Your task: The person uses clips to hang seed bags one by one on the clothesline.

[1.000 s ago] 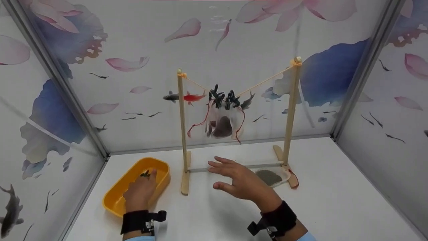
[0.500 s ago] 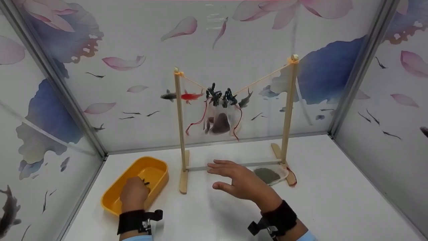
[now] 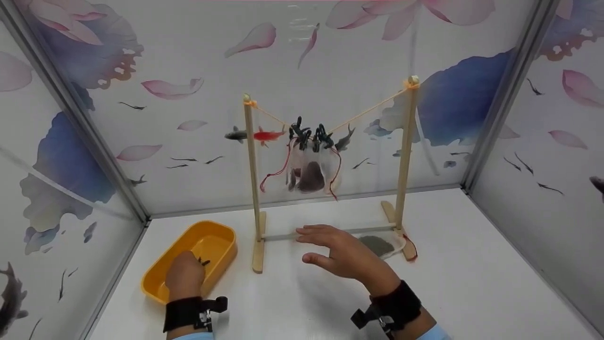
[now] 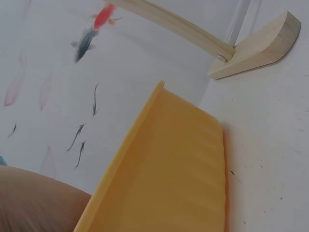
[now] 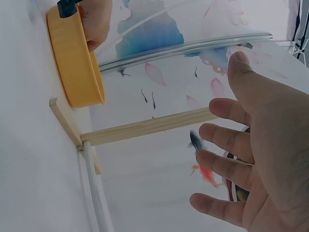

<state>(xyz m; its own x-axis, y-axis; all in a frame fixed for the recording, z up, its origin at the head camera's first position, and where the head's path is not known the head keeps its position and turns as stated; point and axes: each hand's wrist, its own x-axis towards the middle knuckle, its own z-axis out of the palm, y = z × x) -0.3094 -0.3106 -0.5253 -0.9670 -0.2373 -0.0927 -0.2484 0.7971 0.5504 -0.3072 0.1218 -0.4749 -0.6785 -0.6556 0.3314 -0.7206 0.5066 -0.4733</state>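
Note:
In the head view my left hand reaches down into a yellow tray, beside small dark clips. Its fingertips are hidden below the hand, so a hold on a clip cannot be made out. My right hand hovers in front of the wooden stand, fingers spread and palm bare in the right wrist view. Between the posts sags an orange string. Dark clips bunched at its middle hold sheer pouches with brownish contents and red cords.
The stand's left post and right post rise from wooden feet joined by a pale crossbar. By the right foot lies a sheer pouch of grey-green grains with a red cord. Printed panels enclose the white table.
My left hand has moved down and slightly left within the tray, and the dark clips show lower beside it. My right hand stays nearly still. The head view has shifted slightly.

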